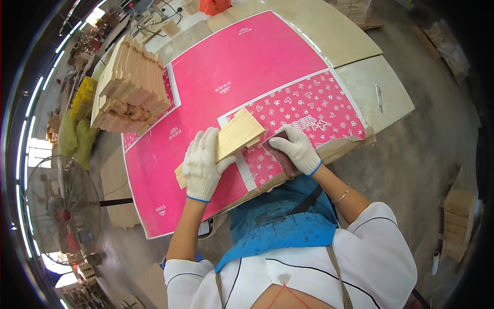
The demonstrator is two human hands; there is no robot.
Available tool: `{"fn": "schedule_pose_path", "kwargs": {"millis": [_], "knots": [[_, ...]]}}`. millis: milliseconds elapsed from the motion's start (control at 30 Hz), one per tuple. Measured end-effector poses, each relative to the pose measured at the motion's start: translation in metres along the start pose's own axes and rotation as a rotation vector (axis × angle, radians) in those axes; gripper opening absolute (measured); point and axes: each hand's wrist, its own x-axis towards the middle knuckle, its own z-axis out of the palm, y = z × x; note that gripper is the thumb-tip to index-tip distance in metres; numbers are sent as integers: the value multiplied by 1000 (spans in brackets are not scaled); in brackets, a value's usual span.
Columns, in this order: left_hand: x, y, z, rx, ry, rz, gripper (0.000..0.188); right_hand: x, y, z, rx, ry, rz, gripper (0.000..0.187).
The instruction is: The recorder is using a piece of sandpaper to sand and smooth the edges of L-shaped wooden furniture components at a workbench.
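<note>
My left hand (201, 166), in a white knitted glove with a blue cuff edge, is closed around a pale wooden board (241, 133) tilted above the table. The board has a stepped edge at its right end, and its lower left end sticks out past my wrist. In the same kind of glove, my right hand (297, 149) grips a reddish-brown piece of sandpaper (281, 159) near the table's front edge. The sandpaper is just right of the board's end; whether they touch I cannot tell. Pink printed sheeting (242, 62) covers the table beneath both hands.
A tall stack of similar wooden boards (135, 82) stands at the table's left. Beyond the left edge is a large fan (64, 206). A slim metal-coloured tool (379, 98) lies on the pale board at right. Cables and a red bag (214, 6) are at the back.
</note>
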Motion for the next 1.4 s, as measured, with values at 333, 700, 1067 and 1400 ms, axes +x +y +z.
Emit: {"fn": "schedule_pose_path", "kwargs": {"millis": [333, 700, 1067, 1400], "knots": [[2, 28, -49, -197, -92, -313, 72, -2, -74, 57, -366, 20, -726, 14], [6, 28, -53, -834, -219, -335, 61, 68, -80, 5, -481, 434, -889, 18], [64, 76, -61, -328, -330, 34, 66, 39, -90, -53, -831, 806, -876, 19], [85, 66, -38, -1104, -892, -159, 60, 14, -71, -26, -1053, 686, -1102, 19]]}}
